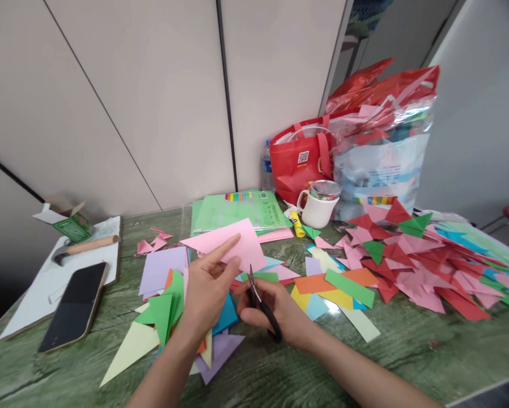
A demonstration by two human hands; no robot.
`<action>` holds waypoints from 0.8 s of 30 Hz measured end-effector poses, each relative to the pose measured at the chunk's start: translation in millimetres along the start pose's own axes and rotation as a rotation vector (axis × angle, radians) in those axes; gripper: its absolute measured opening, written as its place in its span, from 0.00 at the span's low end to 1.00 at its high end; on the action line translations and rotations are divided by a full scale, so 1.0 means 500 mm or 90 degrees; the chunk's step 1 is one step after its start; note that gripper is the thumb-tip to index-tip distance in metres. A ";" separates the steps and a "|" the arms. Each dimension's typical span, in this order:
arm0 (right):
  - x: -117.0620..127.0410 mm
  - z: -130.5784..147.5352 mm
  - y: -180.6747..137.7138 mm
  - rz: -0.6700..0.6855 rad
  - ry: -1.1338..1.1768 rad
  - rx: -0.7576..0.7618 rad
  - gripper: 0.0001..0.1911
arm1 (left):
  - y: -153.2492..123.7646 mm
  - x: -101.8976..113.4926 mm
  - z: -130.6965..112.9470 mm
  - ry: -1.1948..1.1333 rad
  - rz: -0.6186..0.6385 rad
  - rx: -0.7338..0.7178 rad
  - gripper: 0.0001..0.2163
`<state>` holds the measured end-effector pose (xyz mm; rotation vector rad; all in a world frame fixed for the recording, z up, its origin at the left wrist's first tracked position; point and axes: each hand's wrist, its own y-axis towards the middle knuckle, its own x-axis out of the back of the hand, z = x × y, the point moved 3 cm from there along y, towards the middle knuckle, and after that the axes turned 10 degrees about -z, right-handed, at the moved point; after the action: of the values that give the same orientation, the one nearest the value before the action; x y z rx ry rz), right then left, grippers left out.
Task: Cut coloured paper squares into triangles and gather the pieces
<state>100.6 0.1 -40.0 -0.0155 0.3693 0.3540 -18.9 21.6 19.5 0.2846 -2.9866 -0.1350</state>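
My left hand (212, 283) pinches a pink sheet of paper (248, 241) between thumb and fingers, holding it above the table. A pair of scissors (259, 303) with black handles is in my right hand (275, 311), its blade tips at the lower edge of the pink sheet. Whether the blades have paper between them is too small to tell. Below and around my hands lie green folded paper pieces (163, 311), a purple sheet (163, 269) and a pale yellow triangle (131, 348). Orange and green paper strips (350, 287) lie to the right of the scissors.
A phone (73, 306) and a hammer (84, 246) are at the left. Behind stand a white mug (320, 207), a glue stick (297, 224), a red bag (299, 164) and a bottle (267, 164). Red and pink folded pieces (420, 266) heap up at the right, before a plastic bag (386, 164).
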 end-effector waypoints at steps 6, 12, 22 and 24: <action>0.001 0.003 -0.002 -0.002 0.016 -0.023 0.21 | 0.000 0.000 -0.006 0.013 0.011 -0.007 0.20; 0.002 0.004 -0.001 -0.009 0.010 -0.022 0.22 | -0.004 -0.003 -0.015 0.012 0.006 -0.033 0.19; 0.001 0.006 -0.001 -0.015 -0.010 -0.016 0.22 | -0.009 -0.004 -0.023 0.052 -0.008 -0.057 0.20; 0.001 0.006 -0.001 -0.014 -0.013 -0.014 0.22 | -0.010 -0.004 -0.024 0.057 -0.009 -0.062 0.20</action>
<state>102.2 0.1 -37.4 -0.0380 0.3444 0.3361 -14.4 16.5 30.4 0.2932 -2.8793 -0.2605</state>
